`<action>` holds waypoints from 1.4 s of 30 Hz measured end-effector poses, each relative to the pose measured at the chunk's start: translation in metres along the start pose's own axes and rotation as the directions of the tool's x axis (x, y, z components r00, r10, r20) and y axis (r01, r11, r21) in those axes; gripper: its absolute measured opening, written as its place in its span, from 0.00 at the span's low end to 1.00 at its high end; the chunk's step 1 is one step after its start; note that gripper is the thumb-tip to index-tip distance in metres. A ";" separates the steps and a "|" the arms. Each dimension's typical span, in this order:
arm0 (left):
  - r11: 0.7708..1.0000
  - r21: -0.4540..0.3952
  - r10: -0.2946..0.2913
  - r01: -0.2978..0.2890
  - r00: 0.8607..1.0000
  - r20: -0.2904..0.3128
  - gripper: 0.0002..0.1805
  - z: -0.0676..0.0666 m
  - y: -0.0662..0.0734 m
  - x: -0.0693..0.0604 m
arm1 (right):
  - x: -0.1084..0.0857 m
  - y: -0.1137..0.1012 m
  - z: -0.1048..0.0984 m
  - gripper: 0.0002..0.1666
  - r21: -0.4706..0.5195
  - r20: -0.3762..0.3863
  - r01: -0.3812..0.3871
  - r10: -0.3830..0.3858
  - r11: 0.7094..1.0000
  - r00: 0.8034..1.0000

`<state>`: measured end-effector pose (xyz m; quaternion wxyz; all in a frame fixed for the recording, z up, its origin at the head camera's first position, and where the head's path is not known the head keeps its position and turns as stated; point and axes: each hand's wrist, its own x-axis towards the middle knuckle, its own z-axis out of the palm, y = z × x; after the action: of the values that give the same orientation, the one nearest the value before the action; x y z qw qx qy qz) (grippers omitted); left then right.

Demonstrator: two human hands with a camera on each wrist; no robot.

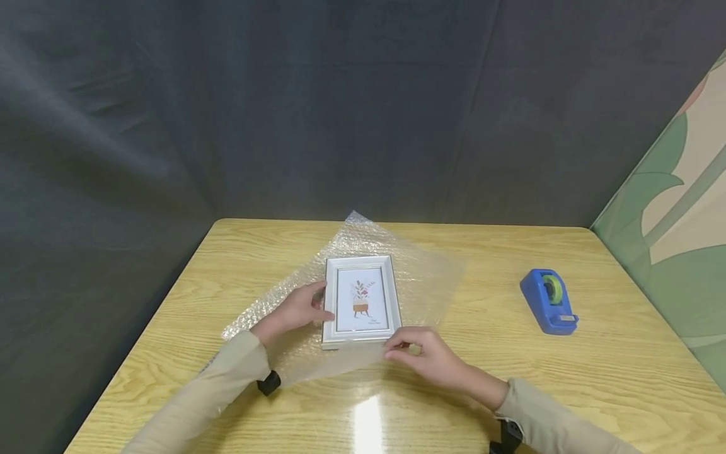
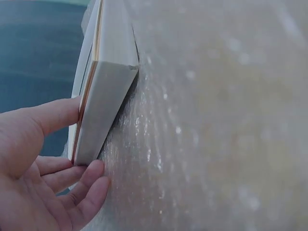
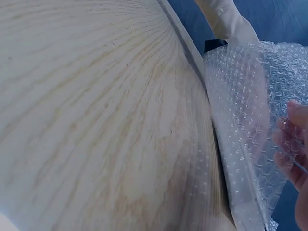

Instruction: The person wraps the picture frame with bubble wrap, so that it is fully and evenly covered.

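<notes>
A silver-white picture frame (image 1: pixel 363 299) with a potted-plant print lies face up on a sheet of bubble wrap (image 1: pixel 428 271). My left hand (image 1: pixel 296 307) holds the frame's left edge. In the left wrist view, its thumb is against the front rim of the frame (image 2: pixel 108 89) and its fingers curl by the lower edge, close to the wrap. My right hand (image 1: pixel 428 354) pinches the near edge of the bubble wrap, close to the frame's lower right corner. In the right wrist view, the clear wrap (image 3: pixel 240 106) hangs lifted between the right thumb and fingers; part of that hand is cut off.
A blue tape dispenser (image 1: pixel 547 306) with a greenish roll stands at the right of the wooden table (image 1: pixel 482 391). Dark cloth (image 1: pixel 340 113) hangs behind and to the left. A leaf-patterned panel (image 1: pixel 680 221) borders the right side.
</notes>
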<state>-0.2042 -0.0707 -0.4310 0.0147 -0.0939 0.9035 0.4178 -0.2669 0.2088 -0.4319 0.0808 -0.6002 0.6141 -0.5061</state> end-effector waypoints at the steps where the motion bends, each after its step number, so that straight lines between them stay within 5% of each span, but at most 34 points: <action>1: 1.000 0.015 0.001 -0.001 1.000 0.005 0.43 0.002 0.002 -0.001 | -0.001 0.001 -0.001 0.08 0.000 -0.005 0.000 0.000 1.000 1.000; 8: 0.988 0.151 0.030 -0.035 0.999 0.035 0.42 -0.003 0.014 -0.003 | 0.002 0.004 -0.008 0.06 -0.013 -0.048 -0.065 0.065 0.998 0.997; 18: 0.986 0.163 0.013 -0.019 0.999 0.039 0.36 -0.041 0.033 -0.003 | 0.030 -0.011 -0.014 0.06 -0.085 -0.172 -0.162 0.145 0.983 0.974; 24: 0.987 0.160 0.023 -0.025 1.000 0.011 0.35 -0.050 0.041 -0.005 | 0.039 0.000 -0.014 0.08 -0.093 -0.239 -0.226 0.199 0.970 0.950; 30: 0.994 0.107 0.021 -0.022 1.000 0.011 0.35 -0.046 0.039 -0.006 | 0.041 0.014 -0.011 0.11 -0.106 -0.291 -0.264 0.224 0.959 0.930; 37: 0.997 0.075 0.001 -0.003 1.000 0.026 0.35 -0.032 0.035 -0.006 | 0.035 0.055 -0.003 0.13 -0.076 -0.314 -0.369 0.329 0.927 0.891; 42: 0.999 0.032 0.004 -0.005 1.000 0.025 0.36 -0.017 0.032 -0.005 | 0.034 0.065 0.000 0.13 -0.115 -0.312 -0.377 0.327 0.919 0.892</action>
<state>-0.2043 -0.0627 -0.3957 0.0268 -0.0866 0.9101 0.4045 -0.3182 0.1659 -0.4615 0.0291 -0.4036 0.7595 -0.5093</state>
